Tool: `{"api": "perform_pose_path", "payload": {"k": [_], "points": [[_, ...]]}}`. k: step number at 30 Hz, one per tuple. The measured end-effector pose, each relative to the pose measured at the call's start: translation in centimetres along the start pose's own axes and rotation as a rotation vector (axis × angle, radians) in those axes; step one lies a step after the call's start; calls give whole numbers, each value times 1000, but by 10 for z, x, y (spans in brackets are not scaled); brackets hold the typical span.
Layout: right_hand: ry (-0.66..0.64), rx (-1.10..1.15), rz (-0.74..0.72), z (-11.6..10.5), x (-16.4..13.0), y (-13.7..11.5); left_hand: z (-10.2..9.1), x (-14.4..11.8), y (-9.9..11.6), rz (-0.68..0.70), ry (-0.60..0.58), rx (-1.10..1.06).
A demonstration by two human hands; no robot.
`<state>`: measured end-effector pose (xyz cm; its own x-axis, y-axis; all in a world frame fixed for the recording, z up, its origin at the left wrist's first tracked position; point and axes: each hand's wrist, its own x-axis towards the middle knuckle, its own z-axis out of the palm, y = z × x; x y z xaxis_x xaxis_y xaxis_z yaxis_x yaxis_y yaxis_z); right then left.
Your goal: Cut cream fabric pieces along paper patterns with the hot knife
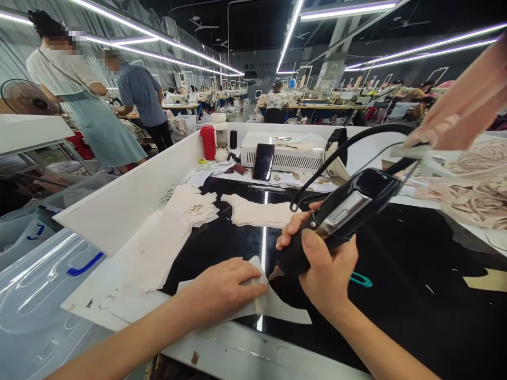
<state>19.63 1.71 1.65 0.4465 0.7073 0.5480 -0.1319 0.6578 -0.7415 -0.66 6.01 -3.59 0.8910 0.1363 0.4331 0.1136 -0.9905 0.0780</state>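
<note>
My right hand (328, 269) is closed around a black corded handheld tool (340, 211) with a silver panel on its side. The tool is tilted, its lower end close over the black work surface (396, 295) and its cord end up to the right. The tool's working tip is hidden. My left hand (225, 287) lies with fingers down on a thin white curved piece (291, 311), pressing it to the surface. Part of that piece is under the palm. A teal clip-like item (361, 279) lies just right of my right hand.
Stacked pale cut fabric pieces (158, 243) lie to the left, another stack (257, 211) behind. A phone (263, 162) leans on a white vented box (285, 148). The black cord (317, 171) arches at right. Another person's blurred arm (463, 105) reaches in there, near beige bundles (475, 184).
</note>
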Motion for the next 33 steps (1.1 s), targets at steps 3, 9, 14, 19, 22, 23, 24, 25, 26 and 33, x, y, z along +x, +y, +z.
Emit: {"api": "perform_pose_path", "payload": {"k": [3, 9, 14, 19, 22, 23, 24, 25, 26, 33], "points": [[-2, 19, -7, -2, -3, -3, 0, -2, 0, -9, 2, 2], [-4, 19, 0, -1, -8, 0, -3, -2, 2, -22, -6, 14], [-5, 4, 14, -3, -6, -5, -6, -2, 0, -13, -42, 21], [6, 38, -7, -9, -3, -13, -7, -2, 0, -19, -47, 19], [6, 35, -4, -9, -4, -12, -6, 0, 2, -23, -33, 15], [10, 35, -2, -8, -4, -10, -6, 1, 3, -26, -33, 11], [11, 37, -2, -7, -5, -9, -5, 1, 3, -28, -37, 3], [11, 43, -3, -6, -6, -7, -4, 1, 4, -28, -44, -6], [8, 51, -5, -5, -7, -6, -3, 1, 4, -30, -54, -17], [-14, 83, -6, -1, -9, 0, 0, -2, 4, -53, -81, -62]]}}
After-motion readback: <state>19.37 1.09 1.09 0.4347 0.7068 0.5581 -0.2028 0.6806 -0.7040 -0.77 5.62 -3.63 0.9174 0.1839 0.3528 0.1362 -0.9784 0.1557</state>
